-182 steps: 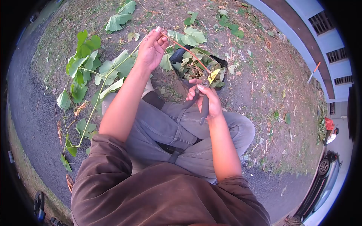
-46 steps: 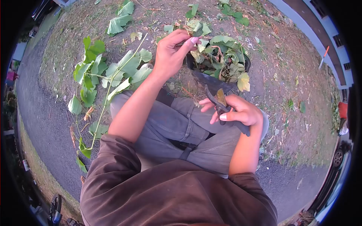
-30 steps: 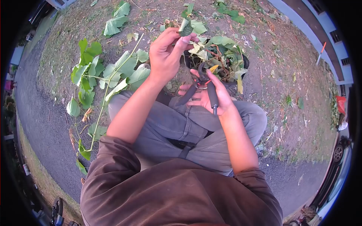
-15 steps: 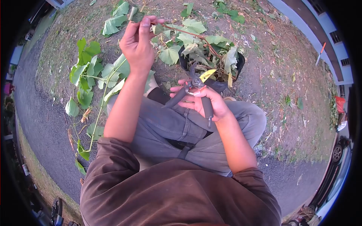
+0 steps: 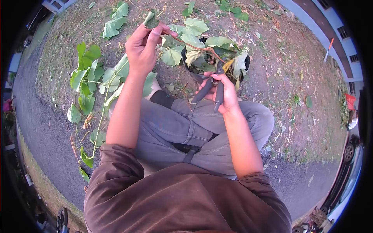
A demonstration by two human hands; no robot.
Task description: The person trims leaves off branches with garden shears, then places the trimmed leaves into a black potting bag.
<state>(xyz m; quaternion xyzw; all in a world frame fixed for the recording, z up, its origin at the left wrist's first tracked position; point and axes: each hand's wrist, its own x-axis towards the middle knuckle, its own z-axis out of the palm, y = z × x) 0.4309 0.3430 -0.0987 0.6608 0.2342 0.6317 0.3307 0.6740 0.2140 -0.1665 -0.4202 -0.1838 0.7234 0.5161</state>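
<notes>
My left hand (image 5: pixel 143 48) pinches the upper end of a brown vine stem (image 5: pixel 198 48), with a curled leaf (image 5: pixel 150 21) above the fingers. The stem runs right and down into a black container (image 5: pixel 191 73) filled with cut leaves (image 5: pixel 217 42). Closed round the dark handles of pruning shears, my right hand (image 5: pixel 225 92) is at the container's near rim. The pruning shears (image 5: pixel 220 87) point away from me, their yellow blade (image 5: pixel 228 65) among the leaves where the stem dips in. The handles are spread a little.
A long green vine (image 5: pixel 101 118) with broad leaves lies on the ground to my left. More cut leaves (image 5: pixel 115 24) are scattered at the far side. My crossed legs (image 5: pixel 163 120) are close below the container. Far right stands an orange-tipped stick (image 5: pixel 330 46).
My right hand has moved the pruning shears forward and right, up to the stem by the container, and the handles are closer together. My left hand has shifted slightly, keeping the stem.
</notes>
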